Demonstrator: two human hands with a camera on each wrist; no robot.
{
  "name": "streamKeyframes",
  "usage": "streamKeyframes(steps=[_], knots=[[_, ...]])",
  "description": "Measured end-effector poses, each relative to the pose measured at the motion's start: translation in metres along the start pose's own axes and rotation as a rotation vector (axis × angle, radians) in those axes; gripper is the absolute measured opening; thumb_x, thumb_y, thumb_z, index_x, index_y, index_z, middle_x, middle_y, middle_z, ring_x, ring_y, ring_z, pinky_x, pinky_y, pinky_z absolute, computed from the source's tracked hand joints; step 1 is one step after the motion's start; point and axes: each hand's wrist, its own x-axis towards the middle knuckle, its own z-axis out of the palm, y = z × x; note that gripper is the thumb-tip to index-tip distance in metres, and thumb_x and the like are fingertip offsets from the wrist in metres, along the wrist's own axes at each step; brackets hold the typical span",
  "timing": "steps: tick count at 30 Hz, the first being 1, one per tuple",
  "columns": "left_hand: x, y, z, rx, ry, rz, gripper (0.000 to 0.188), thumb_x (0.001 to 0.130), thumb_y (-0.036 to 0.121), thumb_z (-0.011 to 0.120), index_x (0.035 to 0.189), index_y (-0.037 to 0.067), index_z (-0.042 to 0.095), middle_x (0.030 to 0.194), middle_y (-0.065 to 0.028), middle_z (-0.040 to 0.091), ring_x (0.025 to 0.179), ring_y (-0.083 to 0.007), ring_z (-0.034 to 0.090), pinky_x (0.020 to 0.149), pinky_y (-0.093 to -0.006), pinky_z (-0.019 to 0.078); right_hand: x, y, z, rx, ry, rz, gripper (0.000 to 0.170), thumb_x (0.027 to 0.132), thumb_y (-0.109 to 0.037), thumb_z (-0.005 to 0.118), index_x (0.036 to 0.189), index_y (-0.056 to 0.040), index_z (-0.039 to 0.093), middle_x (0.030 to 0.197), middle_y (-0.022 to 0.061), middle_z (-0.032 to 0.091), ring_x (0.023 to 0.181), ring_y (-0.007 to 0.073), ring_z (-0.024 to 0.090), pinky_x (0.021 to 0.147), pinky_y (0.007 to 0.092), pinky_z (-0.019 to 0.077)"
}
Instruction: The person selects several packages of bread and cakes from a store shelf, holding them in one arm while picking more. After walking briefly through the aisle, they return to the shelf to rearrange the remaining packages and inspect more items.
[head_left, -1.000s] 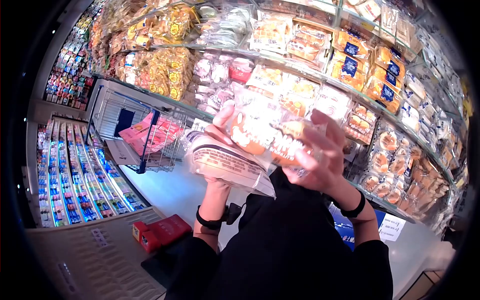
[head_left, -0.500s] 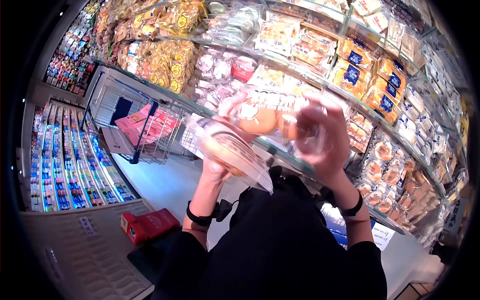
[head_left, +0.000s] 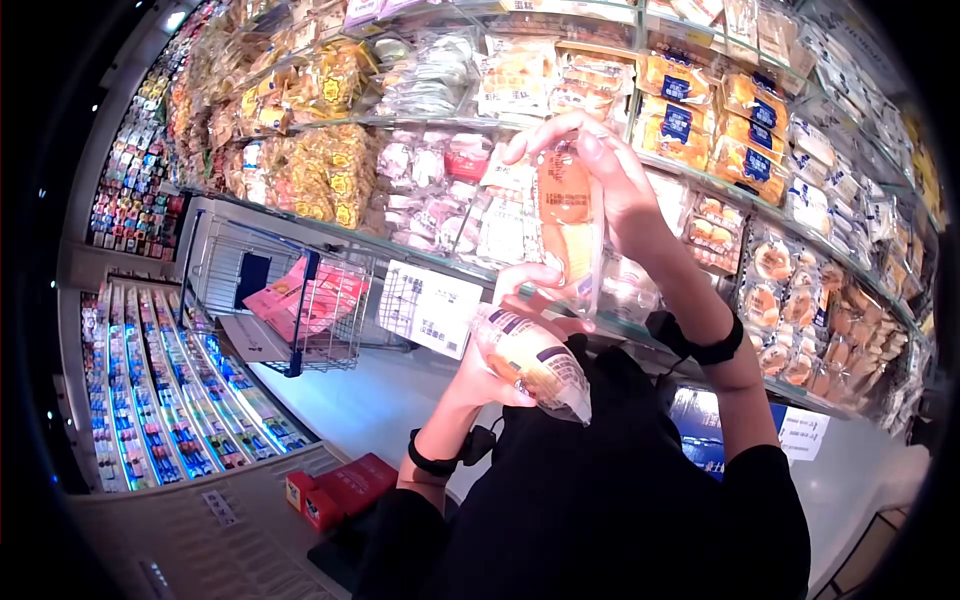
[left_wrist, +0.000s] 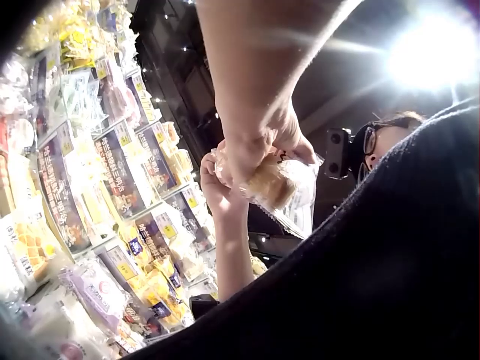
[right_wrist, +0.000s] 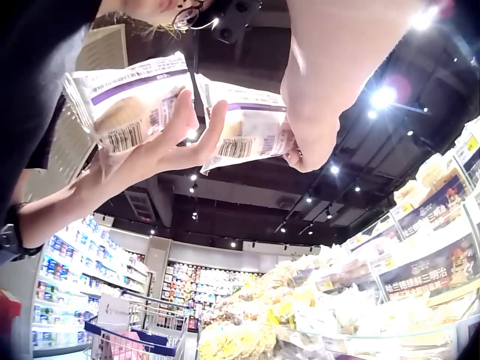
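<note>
My left hand (head_left: 473, 383) grips a clear-wrapped bread roll pack (head_left: 530, 360) between thumb and palm, tilted down toward my body. Its raised fingers reach the lower end of a second bread pack (head_left: 566, 215), which stands lengthwise above, browned side toward me. At the top of that second pack, my right hand (head_left: 622, 190) holds it with fingers curled over the end. In the right wrist view both packs show purple bands and barcodes, the first pack (right_wrist: 135, 105) above the left palm and the second pack (right_wrist: 238, 127) between the two hands.
Shelves of packaged bread (head_left: 685, 120) rise in front, with a price sign (head_left: 430, 308) at the lower edge. A wire shopping cart (head_left: 335, 330) with pink packages (head_left: 305, 290) stands at left. Behind it runs a lit drinks shelf (head_left: 170, 390). A red box (head_left: 345, 488) lies on the counter at lower left.
The second pack has turned from lying crosswise to standing lengthwise, its printed front swung away. My right hand has risen and moved left; my left hand has shifted right and lower with the first pack.
</note>
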Motion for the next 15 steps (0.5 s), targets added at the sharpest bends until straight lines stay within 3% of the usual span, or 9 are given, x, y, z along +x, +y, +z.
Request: streamKeyframes(steps=[1, 7, 9, 10, 12, 13, 14, 15], knots=[[0.0, 0.0, 0.0, -0.003, 0.0, -0.002, 0.093, 0.05, 0.02, 0.082, 0.123, 0.002, 0.028, 0.122, -0.0111, 0.033, 0.116, -0.0249, 0.038, 0.09, -0.0472, 0.0409, 0.0, 0.001, 0.0, 0.018, 0.02, -0.042, 0.035, 0.093, -0.029, 0.034, 0.094, -0.0005, 0.053, 0.095, 0.0098, 0.057, 0.093, 0.016, 0.052, 0.086, 0.0294, 0.0385], [0.0, -0.002, 0.0, 0.019, -0.03, 0.016, 0.088, 0.049, 0.019, 0.082, 0.12, 0.001, 0.033, 0.122, -0.0104, 0.033, 0.115, -0.0253, 0.038, 0.09, -0.0464, 0.041, -0.003, 0.002, -0.002, 0.077, -0.002, -0.063, 0.032, 0.093, -0.026, 0.033, 0.095, 0.0002, 0.052, 0.097, 0.0115, 0.057, 0.096, 0.0178, 0.052, 0.088, 0.0314, 0.0381], [0.002, 0.002, 0.005, 0.07, 0.04, -0.009, 0.075, 0.062, 0.034, 0.077, 0.12, 0.011, 0.035, 0.115, -0.0059, 0.044, 0.114, -0.0258, 0.042, 0.083, -0.0483, 0.0461, -0.006, 0.001, -0.002, 0.041, 0.023, -0.053, 0.033, 0.092, -0.028, 0.033, 0.095, -0.0001, 0.051, 0.097, 0.0134, 0.056, 0.097, 0.0197, 0.051, 0.09, 0.0327, 0.0362], [0.003, 0.004, 0.006, 0.062, 0.041, -0.013, 0.075, 0.062, 0.034, 0.077, 0.12, 0.011, 0.035, 0.115, -0.0059, 0.044, 0.114, -0.0258, 0.042, 0.083, -0.0483, 0.0461, -0.009, 0.001, -0.002, 0.006, 0.045, -0.044, 0.034, 0.091, -0.03, 0.032, 0.095, -0.0003, 0.049, 0.098, 0.0152, 0.054, 0.098, 0.0215, 0.05, 0.091, 0.0339, 0.0343], [0.003, 0.006, 0.004, 0.051, 0.175, -0.066, 0.086, 0.062, 0.04, 0.075, 0.128, 0.011, 0.028, 0.12, -0.0124, 0.043, 0.115, -0.0311, 0.043, 0.086, -0.0471, 0.047, -0.024, 0.002, -0.007, -0.191, 0.32, 0.188, 0.03, 0.089, -0.025, 0.036, 0.097, -0.0001, 0.05, 0.099, 0.0123, 0.055, 0.096, 0.0181, 0.05, 0.091, 0.031, 0.0345], [-0.001, 0.009, -0.004, 0.032, 0.242, -0.23, 0.097, 0.062, 0.047, 0.073, 0.134, 0.01, 0.019, 0.125, -0.0202, 0.039, 0.111, -0.0355, 0.046, 0.088, -0.0462, 0.0469, -0.034, 0.014, -0.018, -0.244, 0.41, 0.221, 0.024, 0.086, -0.018, 0.039, 0.1, -0.0011, 0.05, 0.099, 0.0091, 0.054, 0.097, 0.0143, 0.049, 0.089, 0.0275, 0.0353], [0.007, 0.01, -0.004, 0.033, 0.273, -0.189, 0.095, 0.065, 0.051, 0.069, 0.134, 0.008, 0.019, 0.127, -0.024, 0.036, 0.106, -0.0366, 0.051, 0.087, -0.0464, 0.0469, -0.044, 0.02, -0.022, -0.247, 0.406, 0.23, 0.024, 0.086, -0.018, 0.039, 0.1, -0.0011, 0.05, 0.099, 0.0091, 0.054, 0.097, 0.0143, 0.049, 0.089, 0.0275, 0.0353], [0.008, 0.004, -0.012, -0.045, 0.313, -0.197, 0.093, 0.068, 0.052, 0.066, 0.134, 0.009, 0.019, 0.129, -0.0232, 0.034, 0.11, -0.0374, 0.047, 0.09, -0.0479, 0.0446, -0.053, 0.024, -0.024, -0.265, 0.588, 0.261, 0.022, 0.086, -0.018, 0.044, 0.1, -0.0021, 0.05, 0.098, 0.0081, 0.054, 0.093, 0.0141, 0.05, 0.087, 0.0283, 0.0368]])
